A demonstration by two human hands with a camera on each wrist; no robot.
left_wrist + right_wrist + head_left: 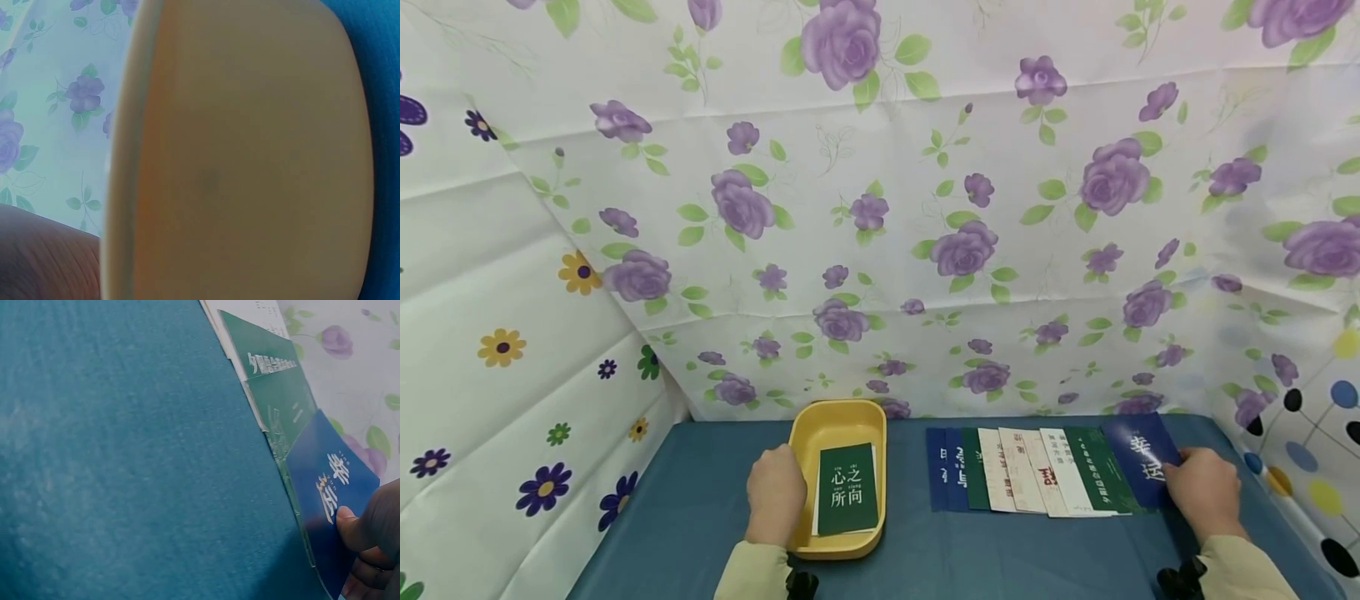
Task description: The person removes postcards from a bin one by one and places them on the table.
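Note:
My left hand (777, 493) grips the left rim of a yellow plastic tray (838, 410), whose outer wall fills most of the left wrist view. Inside the tray lies a green booklet or card (847, 490) with white Chinese characters, on top of something white. At the right, my right hand (1206, 490) pinches the right edge of a dark blue card (1133, 446) with white lettering, thumb on its face. That card is tilted and overlaps the right end of a row of overlapping cards. A green card (281, 400) lies beside it in the right wrist view.
The row continues leftward with a white card (1063, 475), cream cards (1000, 471) and blue cards (938, 471). All rest on a blue-covered table (910, 550). A floral cloth (880, 250) hangs behind, with patterned cloths at both sides.

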